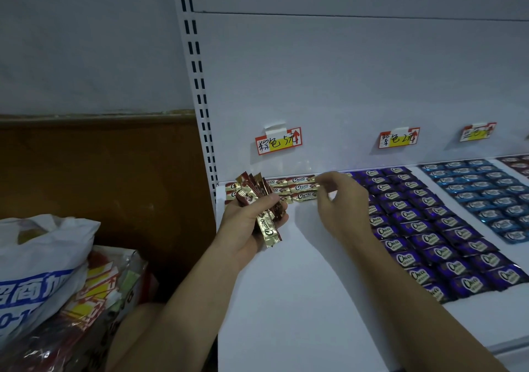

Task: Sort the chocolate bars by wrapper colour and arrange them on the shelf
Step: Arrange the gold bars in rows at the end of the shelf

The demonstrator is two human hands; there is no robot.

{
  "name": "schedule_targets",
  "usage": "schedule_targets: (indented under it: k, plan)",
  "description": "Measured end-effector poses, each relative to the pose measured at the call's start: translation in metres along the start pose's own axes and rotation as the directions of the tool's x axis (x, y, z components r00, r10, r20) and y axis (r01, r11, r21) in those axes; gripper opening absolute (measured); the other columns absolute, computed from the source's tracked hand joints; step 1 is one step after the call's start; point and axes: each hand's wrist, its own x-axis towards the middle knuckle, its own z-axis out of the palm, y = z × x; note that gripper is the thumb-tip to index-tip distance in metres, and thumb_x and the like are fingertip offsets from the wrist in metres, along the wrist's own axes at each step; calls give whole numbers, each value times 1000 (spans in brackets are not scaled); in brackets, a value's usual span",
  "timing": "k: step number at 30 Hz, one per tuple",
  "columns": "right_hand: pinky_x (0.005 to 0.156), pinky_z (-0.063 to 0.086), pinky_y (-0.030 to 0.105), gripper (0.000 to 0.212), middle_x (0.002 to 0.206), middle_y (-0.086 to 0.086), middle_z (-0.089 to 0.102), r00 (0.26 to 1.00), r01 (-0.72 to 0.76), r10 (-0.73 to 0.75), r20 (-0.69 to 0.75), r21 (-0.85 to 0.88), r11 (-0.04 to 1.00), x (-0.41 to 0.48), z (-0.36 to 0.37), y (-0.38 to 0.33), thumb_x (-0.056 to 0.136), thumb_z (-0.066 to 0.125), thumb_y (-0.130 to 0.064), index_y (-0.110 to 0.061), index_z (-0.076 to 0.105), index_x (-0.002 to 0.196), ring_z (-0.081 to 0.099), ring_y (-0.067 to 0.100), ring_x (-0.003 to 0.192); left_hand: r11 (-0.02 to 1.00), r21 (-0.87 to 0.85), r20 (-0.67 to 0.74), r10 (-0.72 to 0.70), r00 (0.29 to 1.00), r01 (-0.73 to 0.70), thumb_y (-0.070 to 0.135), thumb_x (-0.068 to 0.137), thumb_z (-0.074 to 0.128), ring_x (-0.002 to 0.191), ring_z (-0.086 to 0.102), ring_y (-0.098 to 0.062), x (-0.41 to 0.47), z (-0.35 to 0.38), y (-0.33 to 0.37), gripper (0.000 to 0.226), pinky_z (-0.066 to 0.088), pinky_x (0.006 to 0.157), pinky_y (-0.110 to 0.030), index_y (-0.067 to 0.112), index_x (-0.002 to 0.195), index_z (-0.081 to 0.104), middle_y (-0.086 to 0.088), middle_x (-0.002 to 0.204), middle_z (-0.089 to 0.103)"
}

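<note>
Head view: bundle of gold-and-brown foil-wrapped chocolate bars (264, 223) is standing fanned upright in the left hand (249, 223), thumb clamping across the wrappers, fingers curling round behind. Hand is hovering above the back-left corner of the flat white metal shelf (300, 300).

Just behind it, short rows of matching gold bars (300, 187) are lying flat against the back panel. Right hand (340, 203) is reaching to the right ends of those rows, thumb and fingers curling in close; cannot tell whether they are gripping a bar or only touching.

Right of that, a block of purple-wrapped bars (423, 237) is lying in neat rows, then a block of blue-wrapped bars (486, 197) beyond a bare strip.

Handwritten red-bordered price label (279, 141) is hanging on the panel above the gold rows. White printed plastic bag (43, 245) is sitting off to the left, beside the shelf.
</note>
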Motion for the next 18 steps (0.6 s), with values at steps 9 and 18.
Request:
schedule_targets:
  k: [9,18]
  plan:
    - [67,52,22,20,79,4,70,914,-139,-130,383,599,789,-9,4,-26,86,74,3,-11,77,100,64,15,73,991,102,-27,90,996,-87,0,92,67,76,76,-29,-6,5,-1,22,57,53,-30,-2,114,69,-20,99,76]
    - [59,48,21,24,79,0,74,954,-238,21,299,713,660,-2,-2,-23,88,67,9,-13,74,92,63,13,71,995,-58,-111,69,991,-76,4,92,67,74,73,-24,-2,-3,2,11,57,55,-30,2,102,70,-16,93,75]
